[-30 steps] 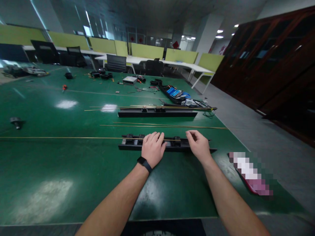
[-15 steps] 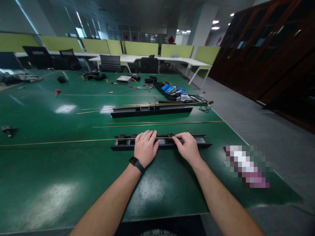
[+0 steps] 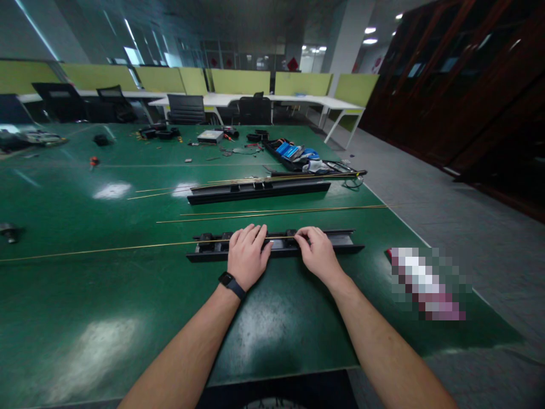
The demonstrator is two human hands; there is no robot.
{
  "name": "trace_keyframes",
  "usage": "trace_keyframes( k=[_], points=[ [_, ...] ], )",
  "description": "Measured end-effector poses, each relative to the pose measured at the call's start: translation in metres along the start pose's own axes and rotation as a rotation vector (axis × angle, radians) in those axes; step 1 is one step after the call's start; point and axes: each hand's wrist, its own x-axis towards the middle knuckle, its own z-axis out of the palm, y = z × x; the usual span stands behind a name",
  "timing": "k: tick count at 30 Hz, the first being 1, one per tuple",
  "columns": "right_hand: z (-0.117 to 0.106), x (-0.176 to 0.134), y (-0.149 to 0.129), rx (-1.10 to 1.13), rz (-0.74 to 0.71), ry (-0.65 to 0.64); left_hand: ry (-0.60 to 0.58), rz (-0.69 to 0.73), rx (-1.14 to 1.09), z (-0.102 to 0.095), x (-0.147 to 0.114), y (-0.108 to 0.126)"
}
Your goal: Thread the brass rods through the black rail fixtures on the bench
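A black metal channel (image 3: 349,241) lies across the green table in front of me, with black blocks (image 3: 206,241) seated inside it. Along the channel runs a thin brass-coloured rod (image 3: 128,248), stretching far out to the left. My left hand (image 3: 247,253), with a dark watch on its wrist, rests flat over the channel and rod, fingers stretched forward. What lies under its palm is hidden. At the rod's right end, beside another black block (image 3: 291,237), the thumb and fingers of my right hand (image 3: 317,250) pinch the rod.
Beyond lie two loose rods (image 3: 272,213) and a second black channel (image 3: 259,192) with more rods along it. A black tray (image 3: 272,152) holding blue items and gloves stands farther back. A pixelated object (image 3: 426,284) lies at right, near the table's edge.
The view has shifted slightly, so things sit a little farther left. Both hands keep their places on the channel and rod; no clear movement of the rod shows.
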Motion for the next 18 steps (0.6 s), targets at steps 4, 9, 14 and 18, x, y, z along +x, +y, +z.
trace_keyframes(
  k=[4, 9, 14, 18],
  points=[
    [-0.001, 0.000, 0.000, 0.003, 0.019, -0.006, -0.001, 0.000, 0.001, 0.000, 0.000, 0.000],
    [-0.002, 0.001, -0.001, 0.006, 0.046, -0.019, -0.001, 0.012, -0.004, -0.001, 0.000, 0.000],
    [-0.002, 0.001, 0.004, 0.002, 0.065, -0.017, 0.000, 0.006, 0.005, 0.001, -0.001, -0.001],
    [-0.005, 0.000, 0.009, -0.015, 0.092, 0.000, 0.005, 0.003, 0.008, 0.002, -0.001, -0.002]
  ],
)
